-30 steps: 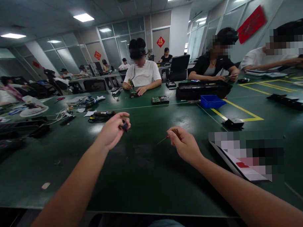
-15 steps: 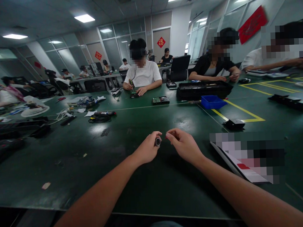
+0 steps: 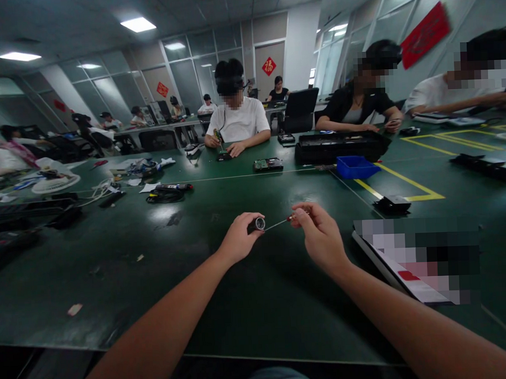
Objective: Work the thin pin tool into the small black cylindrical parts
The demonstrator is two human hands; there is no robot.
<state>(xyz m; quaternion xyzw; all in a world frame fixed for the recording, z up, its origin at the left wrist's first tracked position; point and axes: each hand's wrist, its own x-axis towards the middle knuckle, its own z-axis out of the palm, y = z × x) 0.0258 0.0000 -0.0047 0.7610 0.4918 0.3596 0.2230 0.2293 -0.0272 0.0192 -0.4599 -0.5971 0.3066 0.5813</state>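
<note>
My left hand [image 3: 240,238] is closed round a short dark cylinder [image 3: 256,225]. Its round, silver-rimmed end faces right and towards me; I cannot make out exactly what kind of thing it is. In my right hand [image 3: 318,231] is a small screwdriver [image 3: 278,224] with a reddish handle, mostly covered by my fingers. The thin metal shaft slants down to the left, and its tip is close to the cylinder's lower edge; whether they touch I cannot tell. Both hands are held above the green tabletop [image 3: 240,306].
A stapled-looking booklet or box with a blurred surface [image 3: 388,256] lies right of my right arm. Farther off are a black bracket-like part [image 3: 392,204], a blue bin [image 3: 355,167], a circuit board [image 3: 267,164] and coiled black cable [image 3: 166,195]. A co-worker in white [image 3: 242,121] sits opposite.
My right hand has moved right and slightly up, away from the left, so the screwdriver's shaft now shows. My left hand has turned and risen a little, showing more of the cylinder.
</note>
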